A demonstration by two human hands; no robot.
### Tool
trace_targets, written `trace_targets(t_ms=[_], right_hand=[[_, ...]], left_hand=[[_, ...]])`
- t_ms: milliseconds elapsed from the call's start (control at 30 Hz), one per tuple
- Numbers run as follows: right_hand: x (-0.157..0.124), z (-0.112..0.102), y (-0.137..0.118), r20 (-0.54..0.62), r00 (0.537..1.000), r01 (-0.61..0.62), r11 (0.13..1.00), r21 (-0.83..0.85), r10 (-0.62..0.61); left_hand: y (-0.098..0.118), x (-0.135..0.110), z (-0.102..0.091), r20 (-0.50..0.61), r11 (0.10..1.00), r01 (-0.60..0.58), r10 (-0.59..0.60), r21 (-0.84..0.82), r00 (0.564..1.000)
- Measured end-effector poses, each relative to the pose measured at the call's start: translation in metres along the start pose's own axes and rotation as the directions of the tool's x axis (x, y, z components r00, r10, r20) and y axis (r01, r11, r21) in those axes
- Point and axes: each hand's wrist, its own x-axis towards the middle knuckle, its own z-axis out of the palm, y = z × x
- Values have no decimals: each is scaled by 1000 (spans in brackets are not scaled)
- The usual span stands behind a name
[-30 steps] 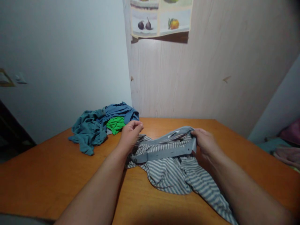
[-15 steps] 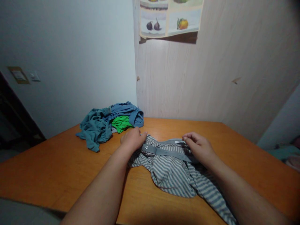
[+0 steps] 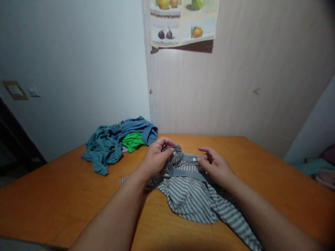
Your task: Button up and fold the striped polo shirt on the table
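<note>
The hands are working at the centre of the frame. The left hand (image 3: 154, 158) is grasping the grey-edged fabric of a striped shirt (image 3: 192, 198) between thumb and fingers, apparently to hold that edge raised above the desk (image 3: 65, 209). The right hand (image 3: 216, 167) is hovering with fingers curled near a white label (image 3: 195, 159); whether it is pinching cloth cannot be told. Its placing opposite the left seems to be giving control of both ends of the grey band (image 3: 190, 173).

The shirt is lying crumpled on the desk, centre to lower right. Its long axis is running diagonally, the sleeve (image 3: 237, 212) pointing to the lower-right corner; the label side is facing the wall. Left of centre, a teal garment (image 3: 102, 146), a blue garment (image 3: 131, 127) and a green cloth (image 3: 133, 141) are lying heaped, apart from the shirt.
</note>
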Motion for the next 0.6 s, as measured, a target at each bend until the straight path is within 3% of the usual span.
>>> trace_targets(t_ms=[67,133,200,267,400,500,600], right_hand=[[-5,3,-8,94,995,11,997,72,-18],[-9,6,-17,192,980,33,991,131,-58],[-12,7,-24,261,962,32,984,174,-78],[-11,6,-27,254,967,-39,979,199,-13],[-5,-2,-23,83,982,-188,926,328,170],[0,-9,-20,33,980,-192,883,427,197],[4,-12,-17,0,982,-167,863,476,191]], left_hand=[[7,-9,9,127,997,55,-47,-58,991],[11,-16,15,294,987,126,-91,-103,951],[12,-18,18,382,977,168,-105,-135,918],[9,-15,15,326,970,172,-109,-170,939],[-7,-2,6,124,970,180,-160,-167,979],[-17,2,1,133,984,179,-176,-9,975],[-21,-1,1,242,984,109,-141,140,960]])
